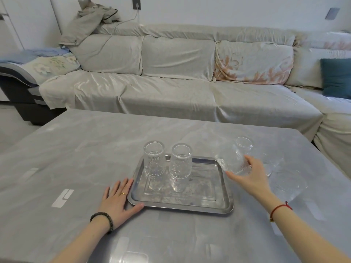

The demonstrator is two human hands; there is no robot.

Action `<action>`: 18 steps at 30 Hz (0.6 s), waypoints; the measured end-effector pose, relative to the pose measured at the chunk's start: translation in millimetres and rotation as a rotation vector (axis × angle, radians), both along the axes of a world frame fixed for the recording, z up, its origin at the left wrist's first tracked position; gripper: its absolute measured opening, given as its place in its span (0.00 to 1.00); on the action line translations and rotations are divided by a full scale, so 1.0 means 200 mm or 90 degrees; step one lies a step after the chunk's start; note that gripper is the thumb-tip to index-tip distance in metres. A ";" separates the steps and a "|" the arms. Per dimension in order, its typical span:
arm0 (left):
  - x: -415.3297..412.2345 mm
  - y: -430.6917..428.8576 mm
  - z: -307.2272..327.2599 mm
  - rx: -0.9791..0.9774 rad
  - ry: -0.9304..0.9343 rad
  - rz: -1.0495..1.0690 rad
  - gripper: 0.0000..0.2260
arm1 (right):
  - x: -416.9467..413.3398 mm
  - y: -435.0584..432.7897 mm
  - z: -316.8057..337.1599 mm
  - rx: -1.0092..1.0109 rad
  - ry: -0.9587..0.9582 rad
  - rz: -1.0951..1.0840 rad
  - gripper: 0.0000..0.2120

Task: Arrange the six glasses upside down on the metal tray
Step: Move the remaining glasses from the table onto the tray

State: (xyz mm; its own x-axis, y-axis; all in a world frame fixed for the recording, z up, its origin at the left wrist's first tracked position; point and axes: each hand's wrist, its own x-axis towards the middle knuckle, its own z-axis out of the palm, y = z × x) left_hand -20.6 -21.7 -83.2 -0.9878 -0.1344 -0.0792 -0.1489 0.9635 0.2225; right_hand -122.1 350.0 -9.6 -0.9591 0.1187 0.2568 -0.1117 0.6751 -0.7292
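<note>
Right hand [252,174] is closed around a clear ribbed drinking glass [232,162], fingers wrapped on its lower part. The glass is tilted and motion-blurred, long axis leaning up and away to the right, held in the air just off the right edge of the rectangular shiny metal tray [180,203]. Can't tell which end is the mouth through the blur.

Left hand [118,202] lies flat and open, fingers spread, palm down on the grey marble-look table [76,158]. Fingertips touch the tray's near-left corner, looks like it's bracing the tray.

On the tray: two matching ribbed glasses in the far row, one at far left [153,158], one just beside it toward the middle [180,161]. Both appear to stand mouth down. Rest of the tray is bare.

Right of the tray, on the table beyond and beside the right hand: more clear glassware [284,177], overlapping and blurred, count unclear.

Judgement: two of six placed, third in hand. Free slot in the far row lies left of the held glass, close by. Right hand is the nearer one; axis needs to come vertical before set-down. Risk: clipping the middle glass.
</note>
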 end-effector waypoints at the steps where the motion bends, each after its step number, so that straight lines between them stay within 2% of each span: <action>1: 0.00 0.00 0.00 -0.001 0.002 0.000 0.55 | -0.01 -0.01 0.05 0.030 -0.004 0.028 0.35; 7: -0.01 0.00 -0.01 0.010 0.002 -0.004 0.54 | -0.06 -0.13 0.19 0.124 -0.014 0.126 0.33; 18: -0.01 -0.01 -0.02 0.007 -0.007 -0.008 0.53 | -0.15 -0.32 0.13 0.119 -0.080 0.160 0.35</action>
